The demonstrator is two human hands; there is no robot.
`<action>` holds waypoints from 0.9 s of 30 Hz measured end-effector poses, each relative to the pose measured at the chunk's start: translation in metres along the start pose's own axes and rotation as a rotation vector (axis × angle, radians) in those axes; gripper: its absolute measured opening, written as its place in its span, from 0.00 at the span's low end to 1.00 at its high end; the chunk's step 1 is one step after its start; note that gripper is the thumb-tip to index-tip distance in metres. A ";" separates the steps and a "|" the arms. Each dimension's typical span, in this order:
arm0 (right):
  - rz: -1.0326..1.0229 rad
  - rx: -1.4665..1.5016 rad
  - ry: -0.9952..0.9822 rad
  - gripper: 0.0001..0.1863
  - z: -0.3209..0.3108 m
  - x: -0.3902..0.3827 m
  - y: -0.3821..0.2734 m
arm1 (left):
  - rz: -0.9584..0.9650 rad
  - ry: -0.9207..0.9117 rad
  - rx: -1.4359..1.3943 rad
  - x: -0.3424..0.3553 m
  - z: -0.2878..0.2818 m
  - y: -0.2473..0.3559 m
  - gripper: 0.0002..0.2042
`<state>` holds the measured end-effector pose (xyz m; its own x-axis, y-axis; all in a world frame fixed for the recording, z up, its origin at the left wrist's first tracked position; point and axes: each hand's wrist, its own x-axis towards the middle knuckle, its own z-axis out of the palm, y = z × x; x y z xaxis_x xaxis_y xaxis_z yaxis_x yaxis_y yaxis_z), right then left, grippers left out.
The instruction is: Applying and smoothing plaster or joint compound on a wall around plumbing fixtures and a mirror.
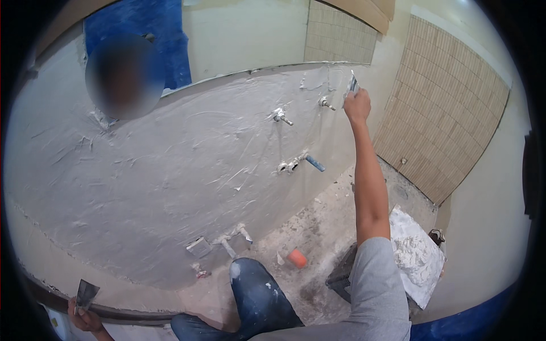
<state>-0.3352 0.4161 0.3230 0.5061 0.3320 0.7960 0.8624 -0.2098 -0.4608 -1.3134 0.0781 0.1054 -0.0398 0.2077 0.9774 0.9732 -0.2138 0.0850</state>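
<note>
My right hand, arm stretched far forward, is closed round a putty knife. Its blade is at the upper right of the grey plastered wall, near the top edge. Low on the left, my left hand grips a second putty knife, its broad blade pointing up. Two pipe stubs stick out of the wall below and left of my right hand. Lower down, a blue pipe juts out beside round openings. Fresh smears and ridges mark the plaster.
White plaster lies heaped on a board to my right, by a dark crate. An orange cup-like piece rests on the dusty floor. Wall fittings protrude near my knee. Tan tiles cover the right wall. A blurred head shows upper left.
</note>
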 end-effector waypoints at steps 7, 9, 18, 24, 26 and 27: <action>0.019 -0.045 0.013 0.15 0.025 0.019 -0.017 | 0.005 -0.007 -0.043 -0.006 -0.002 -0.003 0.18; 0.001 -0.035 0.015 0.15 0.026 0.016 -0.028 | -0.012 -0.009 -0.046 -0.005 0.001 -0.001 0.19; -0.325 0.003 -0.004 0.13 -0.015 -0.024 -0.043 | -0.058 0.019 -0.142 -0.004 -0.004 0.002 0.20; -0.078 -0.029 0.016 0.14 0.002 0.013 0.015 | -0.070 -0.011 -0.064 0.000 0.003 0.009 0.20; -0.075 -0.014 0.036 0.15 0.027 0.024 0.004 | -0.038 -0.030 -0.034 -0.004 -0.010 0.006 0.19; -0.007 0.011 0.020 0.16 0.031 0.027 0.000 | -0.037 -0.031 -0.036 -0.003 -0.008 0.006 0.19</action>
<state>-0.3205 0.4539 0.3323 0.4997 0.3149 0.8070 0.8661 -0.1976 -0.4592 -1.3096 0.0682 0.1047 -0.0685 0.2452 0.9670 0.9624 -0.2393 0.1289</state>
